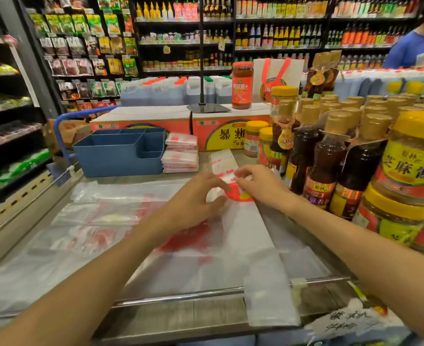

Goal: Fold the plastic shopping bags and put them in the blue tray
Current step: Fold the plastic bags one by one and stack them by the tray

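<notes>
A long white plastic bag with red print (pixel 243 236) lies folded into a narrow strip on the counter, running from the near edge to the back. My left hand (pixel 193 196) pinches its far part from the left. My right hand (pixel 258 182) pinches the same part from the right, at the red print. More flat clear bags with red print (pixel 101 221) are spread to the left. The blue tray (pixel 121 156) with dividers stands at the back left. A stack of folded bags (pixel 181 156) sits right beside it, outside the tray.
Brown sauce bottles (pixel 325 156) and yellow-lidded jars (pixel 410 161) crowd the counter's right side, close to my right arm. Red cartons (pixel 141 121) line the back. A metal rail (pixel 181 297) runs along the near edge. A person in blue (pixel 410 46) stands at the far right.
</notes>
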